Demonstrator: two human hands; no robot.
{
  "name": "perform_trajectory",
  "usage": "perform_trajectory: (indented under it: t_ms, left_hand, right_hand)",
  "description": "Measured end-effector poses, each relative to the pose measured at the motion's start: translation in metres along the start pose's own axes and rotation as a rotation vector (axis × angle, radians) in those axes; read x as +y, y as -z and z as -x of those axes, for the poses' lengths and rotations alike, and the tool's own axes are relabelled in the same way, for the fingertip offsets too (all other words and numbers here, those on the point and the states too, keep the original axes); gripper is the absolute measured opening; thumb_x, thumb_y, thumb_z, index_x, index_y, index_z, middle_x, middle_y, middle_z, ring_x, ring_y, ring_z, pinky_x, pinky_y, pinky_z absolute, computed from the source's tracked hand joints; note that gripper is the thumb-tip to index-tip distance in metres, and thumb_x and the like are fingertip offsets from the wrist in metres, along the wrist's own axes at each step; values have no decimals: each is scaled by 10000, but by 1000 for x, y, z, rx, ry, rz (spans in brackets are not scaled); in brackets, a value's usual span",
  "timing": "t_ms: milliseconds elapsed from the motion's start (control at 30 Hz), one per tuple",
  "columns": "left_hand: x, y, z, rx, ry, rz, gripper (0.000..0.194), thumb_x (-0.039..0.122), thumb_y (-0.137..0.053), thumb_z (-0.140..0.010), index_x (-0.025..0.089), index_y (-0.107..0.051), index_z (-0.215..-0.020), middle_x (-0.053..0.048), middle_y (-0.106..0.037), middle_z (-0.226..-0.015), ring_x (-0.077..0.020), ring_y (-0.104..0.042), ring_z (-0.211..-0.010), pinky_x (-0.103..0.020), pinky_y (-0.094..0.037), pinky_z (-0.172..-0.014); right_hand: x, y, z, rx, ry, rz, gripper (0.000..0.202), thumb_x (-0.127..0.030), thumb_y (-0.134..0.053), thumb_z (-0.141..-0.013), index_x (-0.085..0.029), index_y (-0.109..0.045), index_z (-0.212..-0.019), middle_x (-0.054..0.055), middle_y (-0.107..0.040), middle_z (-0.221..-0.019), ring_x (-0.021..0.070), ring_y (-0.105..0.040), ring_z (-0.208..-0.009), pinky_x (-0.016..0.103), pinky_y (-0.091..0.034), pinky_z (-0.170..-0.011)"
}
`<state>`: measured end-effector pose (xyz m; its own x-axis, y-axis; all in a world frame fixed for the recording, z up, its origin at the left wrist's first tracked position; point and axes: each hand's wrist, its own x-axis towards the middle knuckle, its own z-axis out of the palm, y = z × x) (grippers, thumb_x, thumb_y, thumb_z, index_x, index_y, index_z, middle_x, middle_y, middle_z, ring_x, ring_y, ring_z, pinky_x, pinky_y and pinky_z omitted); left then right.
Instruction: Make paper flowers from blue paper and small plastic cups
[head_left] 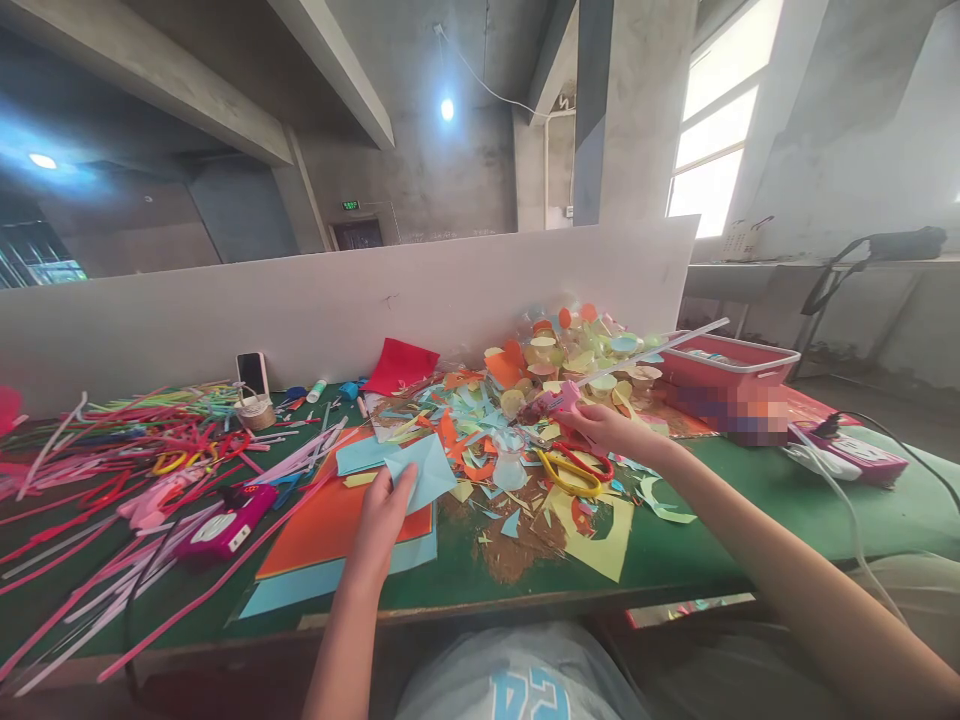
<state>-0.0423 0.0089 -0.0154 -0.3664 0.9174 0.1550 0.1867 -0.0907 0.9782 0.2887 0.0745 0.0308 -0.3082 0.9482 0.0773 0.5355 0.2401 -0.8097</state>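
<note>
My left hand (pixel 386 515) pinches a light blue paper piece (pixel 426 470) between thumb and fingers, above the stacked orange sheets (pixel 315 525) and blue sheets (pixel 289 590). The fingers of my right hand (pixel 609 430) are wrapped round a pink hot glue gun (pixel 562 398). A long clear glue stick (pixel 660 350) slants up to the right behind the gun. The gun's nose points left, over paper scraps and a clear plastic cup (pixel 510 462). Yellow-handled scissors (pixel 570 474) lie just below the gun, beside red handles (pixel 598 465). A yellow-green sheet with a cut-out (pixel 611 540) lies nearby.
Behind the scraps rises a heap of cups with paper discs (pixel 577 350). A pink basket (pixel 727 365) stands right, near a magenta power strip (pixel 870 458) with cables. Pipe cleaners (pixel 67 490), another glue gun (pixel 161 495) and a phone (pixel 252 372) occupy the left. A white board (pixel 300 310) stands behind.
</note>
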Motion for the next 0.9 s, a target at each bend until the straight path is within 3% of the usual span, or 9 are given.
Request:
perform_trajectory:
  t_ms: [367, 567, 900]
  left_hand:
    - [8, -1, 5, 9, 0, 3, 416, 563, -678, -685, 218, -659, -916, -53, -714, -998, -269, -611, -1016, -323, -439, -821]
    - [7, -2, 5, 22, 1, 4, 402, 564, -695, -668, 209, -661, -855, -39, -714, -881, -257, -629, -941, -316, -449, -787]
    - [11, -2, 7, 25, -1, 22, 402, 545, -700, -671, 213, -671, -895, -52, -722, -983, -266, -624, -999, -314, -452, -811]
  right_hand:
    - [-2, 2, 3, 15, -8, 35, 602, -774, -454, -791, -218, -345, -588, -50, -387, -537, 96, -304, -484, 247, -268, -459]
    - [-2, 3, 2, 17, -8, 58, 586, -758, -447, -808, -218, -358, -599, -51, -394, -549, 100, -314, -495, 245, -271, -467]
    - [-9, 2, 5, 3, -8, 60, 567, -738, -440, -821, -223, -361, -597, -48, -389, -542, 106, -324, -490, 252, -269, -464]
